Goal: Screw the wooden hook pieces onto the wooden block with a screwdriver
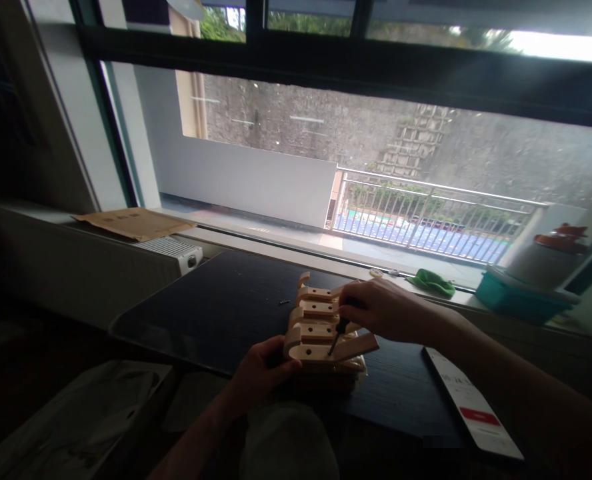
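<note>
My left hand (263, 369) grips the near left end of a light wooden piece with curved, hook-like ends (317, 353), its fingers closed around the edge. Several such pieces lie side by side, each showing dark round holes. Above them, my right hand (371, 303) is closed on a dark-handled screwdriver (343, 325). The tip of its shaft stands at the right-hand hole of the nearest piece. A flat wooden slat (356, 347) slants out to the right of the tip. Under the pieces is a stack wrapped in clear plastic (359, 370). One small screw (285, 303) lies on the table.
The dark table (201, 307) stands against the window sill. A phone (476, 407) with a lit screen lies at the right under my forearm. On the sill are a green cloth (433, 283) and a teal box (523, 297). A brown envelope (136, 223) rests at the left by a radiator.
</note>
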### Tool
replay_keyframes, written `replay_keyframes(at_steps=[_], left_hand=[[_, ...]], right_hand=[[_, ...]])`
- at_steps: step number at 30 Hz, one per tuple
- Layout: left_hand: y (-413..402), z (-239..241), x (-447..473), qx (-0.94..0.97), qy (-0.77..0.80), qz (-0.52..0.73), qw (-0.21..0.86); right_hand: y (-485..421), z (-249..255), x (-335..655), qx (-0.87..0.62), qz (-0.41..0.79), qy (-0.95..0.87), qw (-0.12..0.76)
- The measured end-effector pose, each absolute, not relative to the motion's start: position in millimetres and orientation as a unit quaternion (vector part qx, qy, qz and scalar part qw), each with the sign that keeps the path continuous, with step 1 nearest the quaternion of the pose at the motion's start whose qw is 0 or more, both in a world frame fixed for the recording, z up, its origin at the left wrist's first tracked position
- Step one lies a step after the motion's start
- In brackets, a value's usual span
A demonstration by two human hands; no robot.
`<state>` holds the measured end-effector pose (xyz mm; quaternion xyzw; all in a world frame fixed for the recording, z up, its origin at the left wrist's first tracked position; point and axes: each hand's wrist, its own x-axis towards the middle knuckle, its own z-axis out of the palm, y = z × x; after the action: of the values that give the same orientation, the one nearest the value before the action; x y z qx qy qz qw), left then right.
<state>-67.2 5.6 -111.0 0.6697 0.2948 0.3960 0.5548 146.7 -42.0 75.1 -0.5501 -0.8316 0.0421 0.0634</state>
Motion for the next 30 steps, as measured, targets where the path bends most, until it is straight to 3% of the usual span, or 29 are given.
replay_keyframes(at_steps=[21, 30], left_hand=[[6, -112, -68, 0.670, 0.295, 0.395, 0.554], [6, -112, -67, 0.665, 0.296, 0.394, 0.561]], right_hand=[[-44, 71, 144, -0.576, 0.011, -0.814, 0.072], [-48, 84, 146, -0.522, 0.041, -0.852, 0.029]])
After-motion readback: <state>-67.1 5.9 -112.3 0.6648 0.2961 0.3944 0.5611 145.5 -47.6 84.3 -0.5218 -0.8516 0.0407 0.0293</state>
